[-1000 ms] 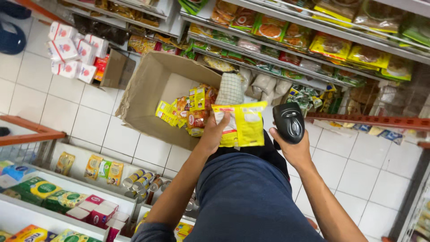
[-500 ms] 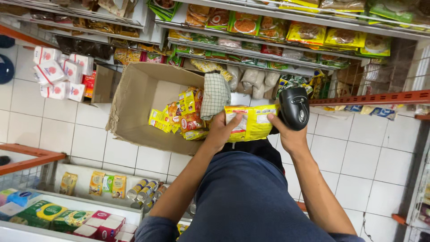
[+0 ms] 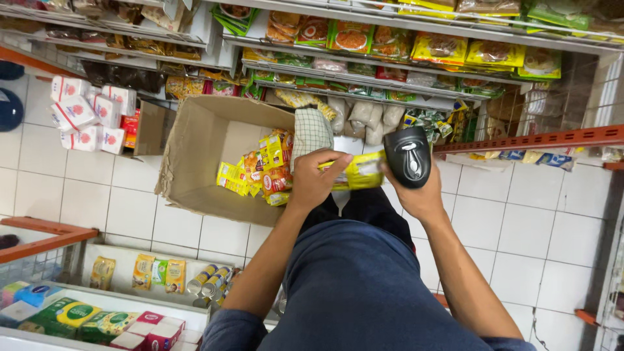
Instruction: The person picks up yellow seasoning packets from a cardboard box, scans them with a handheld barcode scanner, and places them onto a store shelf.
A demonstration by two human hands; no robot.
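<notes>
Yellow snack packet (image 3: pixel 361 170) sat pinched in the left hand (image 3: pixel 316 179), held level above the white tiled floor (image 3: pixel 520 227) just in front of the person's dark trousers. The left hand's fingers were closed over the packet's near end, thumb on top. Right beside it, touching the packet's far end, the right hand (image 3: pixel 416 195) was clamped round a black barcode scanner (image 3: pixel 407 156), its head turned toward the packet.

Just left of the hands stood an open cardboard box (image 3: pixel 195 162) on the floor, with more yellow and red packets (image 3: pixel 263 169) piled at its right side. A checked cloth bag (image 3: pixel 311 129) leaned behind them. Beyond, wire shelves (image 3: pixel 390 71) carried rows of noodle and snack packs. White cartons (image 3: pixel 88 114) were stacked to the far left, and a lower shelf near the person held cans (image 3: pixel 208 281) and small boxes.
</notes>
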